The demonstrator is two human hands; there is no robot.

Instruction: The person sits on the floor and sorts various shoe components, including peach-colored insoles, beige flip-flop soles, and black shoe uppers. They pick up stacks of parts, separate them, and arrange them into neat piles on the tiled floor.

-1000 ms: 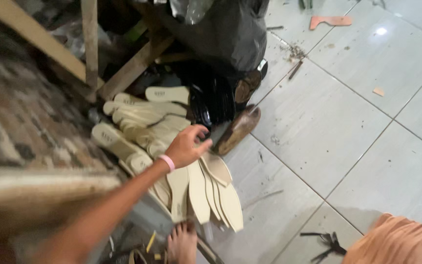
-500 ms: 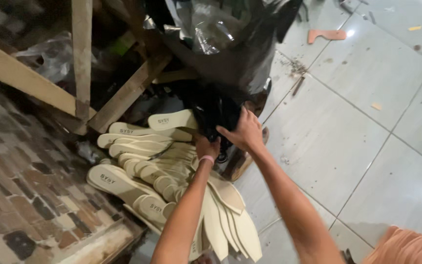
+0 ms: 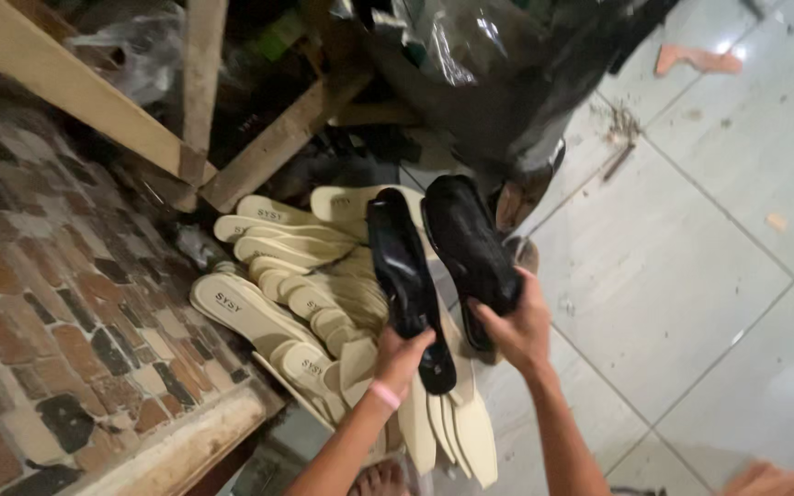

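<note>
Both hands are full: the left hand, with a pink band at the wrist, is closed round the lower end of a black shoe, and the right hand grips a second black shoe from beneath, fingers wrapped under its side. The two shoes are held up side by side, a narrow gap between them, soles turned toward the person's face, which looks like a way of setting them against each other as a pair. Directly below them lies a fanned heap of cream insoles, overlapping like cards and spilling from beside the brick-patterned ledge onto the tiled floor; stacked flat that way they stay easy to pick off one at a time. Behind the shoes a black plastic bag slumps against rough wooden beams. A brown shoe sole rests just beyond, half hidden by the right-hand shoe. An orange scrap lies well apart on the tiles.
</note>
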